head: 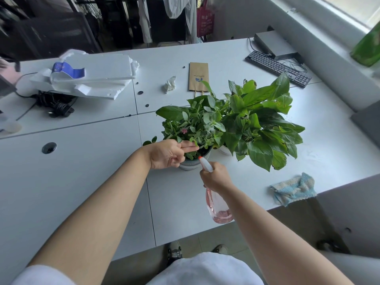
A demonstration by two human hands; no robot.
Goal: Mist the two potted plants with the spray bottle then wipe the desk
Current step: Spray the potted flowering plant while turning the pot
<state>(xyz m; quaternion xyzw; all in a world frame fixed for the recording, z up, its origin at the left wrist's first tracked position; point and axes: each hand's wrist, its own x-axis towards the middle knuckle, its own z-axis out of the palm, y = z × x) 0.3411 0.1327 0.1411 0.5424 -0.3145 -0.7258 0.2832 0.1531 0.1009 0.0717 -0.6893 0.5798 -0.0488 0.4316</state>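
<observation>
- Step in hand, by my read: misting, 1st part of task; wiping not begun, cloth lies untouched
- R hand (pixel 216 177) curled round neck of the pink spray bottle (pixel 219 206), fingers wrapped at the trigger; can't tell if trigger is squeezed, no mist visible
- Bottle's orange-tipped nozzle (pixel 200 158) pokes out beyond the R knuckles, aimed at near rim of the grey pot (pixel 188 164), just beside it; bottle body hangs below the R hand w/ a little liquid at the bottom
- L hand (pixel 166 154) at the small-leaved flowering plant (pixel 193 126): index + middle fingers (pixel 190 146) stretched out straight into the low foliage, seemingly parting or lifting leaves; other fingers curled under. Whether a stem is pinched, can't tell
- Nozzle tip sits just below and right of those L fingertips, close, not touching
- Big broad-leaved plant (pixel 261 124) in a white pot (pixel 224 150) stands beyond R hand's fingertips, leaves overlapping the small plant's
- Blue-white cloth (pixel 294 191) lies to the right of R hand, well apart, near desk (pixel 92 182) edge
- Next, I'd judge: squeeze trigger w/ nozzle tilted up into leaves L fingers hold open, then swing nozzle right to broad-leaved plant; needs L fingers kept clear of the spray line
- After both are misted: set bottle down, take cloth, wipe desk
</observation>
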